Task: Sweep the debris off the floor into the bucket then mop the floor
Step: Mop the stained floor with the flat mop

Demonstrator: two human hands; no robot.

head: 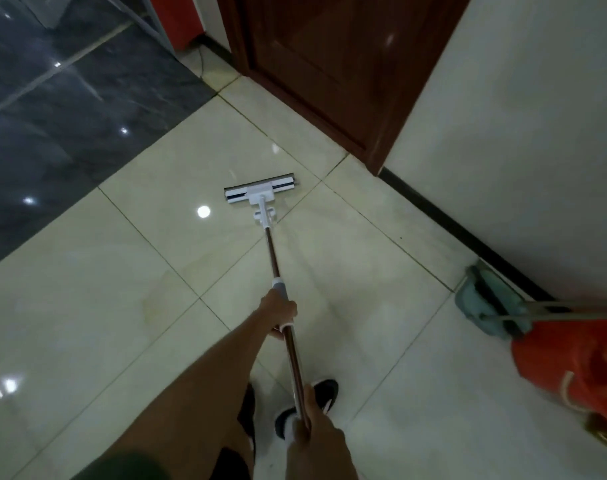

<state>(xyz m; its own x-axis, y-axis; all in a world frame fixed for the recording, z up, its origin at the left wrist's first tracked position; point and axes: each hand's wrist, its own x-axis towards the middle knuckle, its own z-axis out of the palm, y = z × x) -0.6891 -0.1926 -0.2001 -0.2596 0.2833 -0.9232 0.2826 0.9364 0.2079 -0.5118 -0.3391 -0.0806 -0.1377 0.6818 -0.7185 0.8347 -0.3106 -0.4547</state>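
A flat mop with a white head [260, 192] lies pressed on the cream tiled floor [104, 289], its brown metal handle [273, 251] running back toward me. My left hand [280, 313] grips the handle just below its grey collar. Lower down, my right hand [312, 434] grips the handle's near end, above my black shoes. A red bucket [568, 358] stands at the right edge near the wall. Next to it a teal dustpan [482, 299] leans with a long metal handle across the bucket's rim.
A dark wooden door [329, 71] stands closed ahead of the mop head. A white wall with a black skirting strip [451, 223] runs along the right. Dark glossy tiles [52, 116] cover the floor at the far left. Something red [177, 19] stands by the door.
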